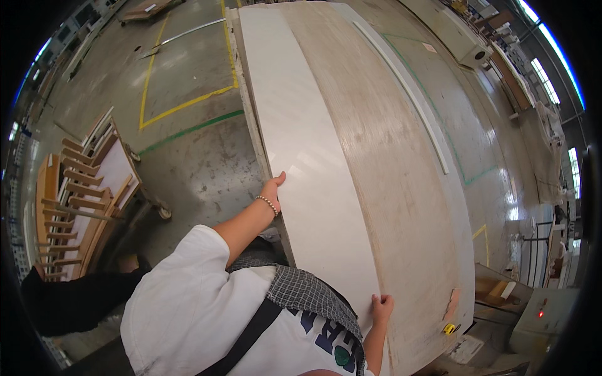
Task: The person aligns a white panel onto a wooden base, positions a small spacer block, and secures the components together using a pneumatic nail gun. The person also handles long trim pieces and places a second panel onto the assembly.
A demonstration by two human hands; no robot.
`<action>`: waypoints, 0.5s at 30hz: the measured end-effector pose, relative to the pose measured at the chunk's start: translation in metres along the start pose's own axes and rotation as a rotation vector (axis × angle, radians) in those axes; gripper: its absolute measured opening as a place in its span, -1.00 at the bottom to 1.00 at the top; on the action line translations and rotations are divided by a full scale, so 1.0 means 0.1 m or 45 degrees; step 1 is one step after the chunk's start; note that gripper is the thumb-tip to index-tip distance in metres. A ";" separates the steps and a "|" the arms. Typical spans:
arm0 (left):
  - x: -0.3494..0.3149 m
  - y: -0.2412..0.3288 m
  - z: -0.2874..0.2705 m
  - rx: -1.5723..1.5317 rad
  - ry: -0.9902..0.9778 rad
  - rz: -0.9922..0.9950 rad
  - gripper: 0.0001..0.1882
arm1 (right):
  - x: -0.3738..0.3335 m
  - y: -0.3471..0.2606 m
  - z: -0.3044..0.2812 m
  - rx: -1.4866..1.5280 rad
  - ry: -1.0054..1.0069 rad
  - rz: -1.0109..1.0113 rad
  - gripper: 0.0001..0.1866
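A long white panel (pixel 301 131) lies lengthwise on a wide work table with a worn, pale wood-look top (pixel 401 163). My left hand (pixel 273 189), with a beaded bracelet at the wrist, is closed round the panel's left edge, thumb on top and fingers mostly hidden over the side. Lower down, my right hand (pixel 382 308) pinches the panel's right edge with curled fingers. Farther right on the table lies a narrow white strip (pixel 407 94). A yellow tape measure (pixel 449 328) and a small pinkish-brown piece (pixel 452 303) rest near the table's lower right.
On the left stands a wheeled rack (pixel 94 194) with wooden arms. Yellow floor lines (pixel 188 100) and a green line (pixel 191 130) run beyond it. A grey box with a red light (pixel 541 313) sits at lower right. A large pale machine (pixel 451 31) stands far right.
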State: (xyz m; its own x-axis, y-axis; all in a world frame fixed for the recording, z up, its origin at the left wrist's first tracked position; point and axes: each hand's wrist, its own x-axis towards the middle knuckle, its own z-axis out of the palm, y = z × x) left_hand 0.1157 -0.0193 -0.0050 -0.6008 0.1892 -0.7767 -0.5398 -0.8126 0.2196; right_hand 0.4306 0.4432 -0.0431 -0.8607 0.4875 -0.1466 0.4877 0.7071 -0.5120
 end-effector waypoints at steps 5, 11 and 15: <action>0.15 0.00 0.11 -0.021 -0.033 0.076 -0.46 | 0.32 -0.17 -0.20 0.159 -0.054 0.215 -0.65; 0.25 0.06 0.20 -0.043 -0.053 0.145 -0.46 | 0.52 -0.47 -0.43 0.169 0.054 0.119 -0.67; 0.21 0.08 0.20 -0.080 -0.039 0.121 -0.46 | 0.49 -0.65 -0.61 0.110 0.067 0.130 -0.65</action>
State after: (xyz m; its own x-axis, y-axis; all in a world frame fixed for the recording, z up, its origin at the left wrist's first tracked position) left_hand 0.0871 -0.0109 -0.0075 -0.6659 0.1255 -0.7354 -0.4418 -0.8607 0.2531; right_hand 0.3652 0.4521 0.0345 -0.7974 0.5822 -0.1584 0.5559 0.6067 -0.5683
